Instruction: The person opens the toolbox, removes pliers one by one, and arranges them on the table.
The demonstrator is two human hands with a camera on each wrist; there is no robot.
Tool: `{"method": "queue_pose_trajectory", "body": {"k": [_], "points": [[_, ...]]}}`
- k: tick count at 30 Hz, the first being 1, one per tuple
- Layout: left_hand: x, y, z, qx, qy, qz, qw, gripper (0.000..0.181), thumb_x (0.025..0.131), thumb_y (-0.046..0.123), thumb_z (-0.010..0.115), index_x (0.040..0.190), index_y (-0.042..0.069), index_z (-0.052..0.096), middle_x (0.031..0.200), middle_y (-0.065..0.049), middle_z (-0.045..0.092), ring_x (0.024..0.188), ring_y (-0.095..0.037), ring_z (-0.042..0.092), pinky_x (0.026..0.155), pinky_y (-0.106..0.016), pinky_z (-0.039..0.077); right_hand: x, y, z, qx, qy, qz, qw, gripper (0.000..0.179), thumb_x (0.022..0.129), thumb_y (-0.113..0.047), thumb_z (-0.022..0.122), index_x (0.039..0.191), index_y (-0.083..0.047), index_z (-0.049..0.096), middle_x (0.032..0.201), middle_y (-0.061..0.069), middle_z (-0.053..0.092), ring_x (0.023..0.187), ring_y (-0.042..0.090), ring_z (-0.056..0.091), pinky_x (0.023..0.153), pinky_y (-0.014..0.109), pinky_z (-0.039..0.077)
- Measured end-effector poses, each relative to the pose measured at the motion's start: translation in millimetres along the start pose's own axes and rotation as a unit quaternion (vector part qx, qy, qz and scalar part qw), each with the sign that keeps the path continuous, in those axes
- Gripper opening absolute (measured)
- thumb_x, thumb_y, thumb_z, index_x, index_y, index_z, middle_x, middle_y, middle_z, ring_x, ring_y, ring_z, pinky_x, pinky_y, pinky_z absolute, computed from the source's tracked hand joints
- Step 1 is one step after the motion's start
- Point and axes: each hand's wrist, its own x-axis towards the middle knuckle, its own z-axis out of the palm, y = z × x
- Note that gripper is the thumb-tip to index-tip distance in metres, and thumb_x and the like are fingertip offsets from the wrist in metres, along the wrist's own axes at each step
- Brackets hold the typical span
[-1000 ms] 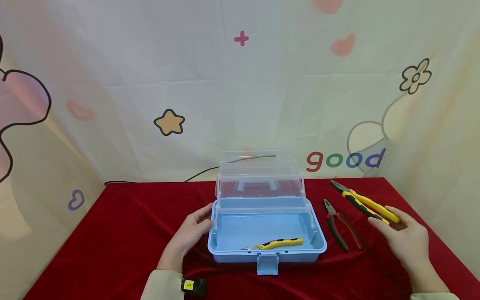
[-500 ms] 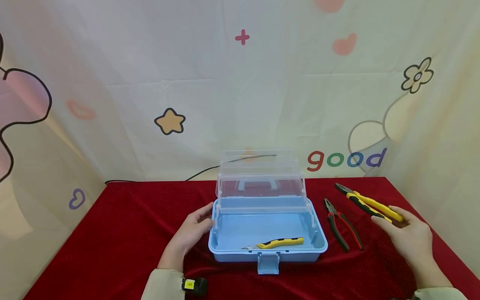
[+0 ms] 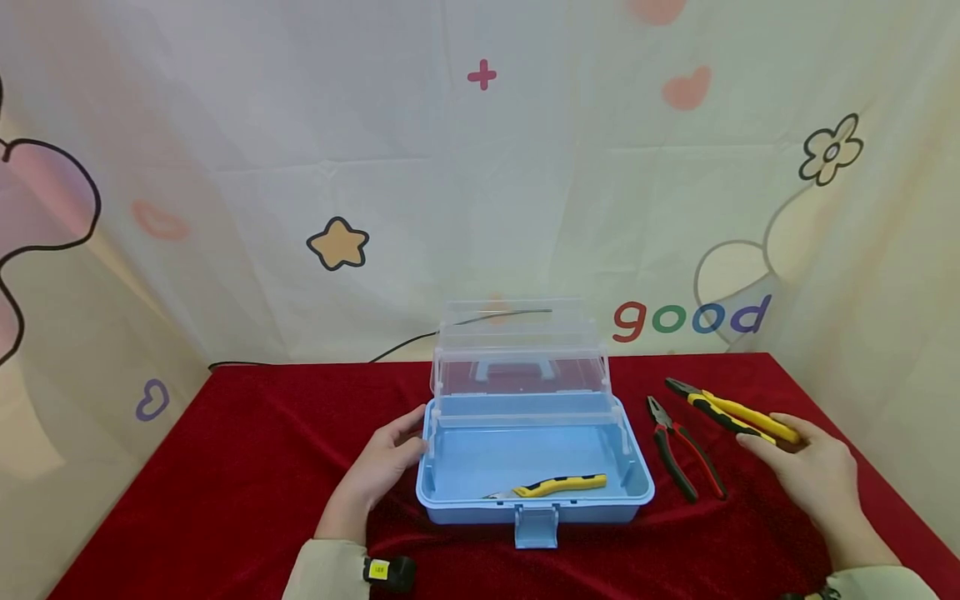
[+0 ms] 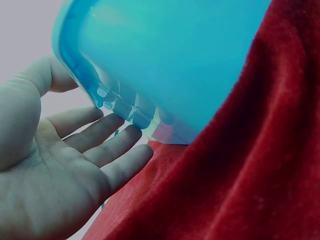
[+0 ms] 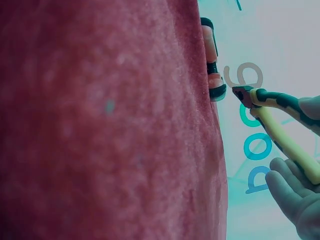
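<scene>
An open light-blue toolbox (image 3: 438, 513) with a clear lid (image 3: 517, 379) stands mid-table in the head view. My left hand (image 3: 384, 462) touches its left wall; the left wrist view shows the fingers (image 4: 120, 165) nearly straight along the side and the thumb behind the rim. Inside the box, near the front wall, lies a tool with a yellow-and-black handle (image 3: 566, 484) and a metal tip. At the right, my right hand (image 3: 817, 471) holds combination pliers (image 3: 722, 413) by their yellow-and-black handles, thumb on one, fingers at the other. Their handles are spread and their head points away to the left.
Between the toolbox and my right hand, pliers with red-and-black handles (image 3: 703, 457) lie on the dark red cloth (image 3: 247, 483). The box's front latch (image 3: 536, 529) hangs down. A printed curtain (image 3: 517, 208) rises behind the table, with a thin black cable (image 3: 405, 343) before it.
The pliers in my right hand have dipped, their head now lower and flatter. The right hand has shifted only slightly. My left hand and the toolbox stay where they were.
</scene>
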Motion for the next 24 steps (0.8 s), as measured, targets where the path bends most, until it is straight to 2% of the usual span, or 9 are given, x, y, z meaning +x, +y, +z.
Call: {"method": "queue_pose_trajectory", "body": {"k": [13,24], "points": [[-1.1,1.3,0.3,0.005,0.003,-0.004,1.0,0.059,0.088,0.016,0.054,0.145,0.019,0.039,0.143,-0.008,0.047,0.121,-0.027,0.053,0.099,-0.046,0.047,2.3,4.7,-0.9,-0.014,-0.022,-0.004,0.9997,0.076,0.082,-0.052,0.064,0.131,0.003,0.048,0.118,0.028,0.052,0.095,0.032,0.045,0.054,0.022,0.041],[-0.7,1.4,-0.4,0.007,0.004,-0.007,0.9999,0.058,0.089,0.016,0.054,0.145,0.02,0.04,0.142,-0.008,0.048,0.12,-0.026,0.053,0.099,-0.045,0.047,3.0,4.1,-1.3,-0.028,-0.018,-0.018,0.9993,0.072,0.082,-0.048,0.066,0.128,0.005,0.051,0.115,0.029,0.055,0.092,0.031,0.047,0.056,0.024,0.039]]}}
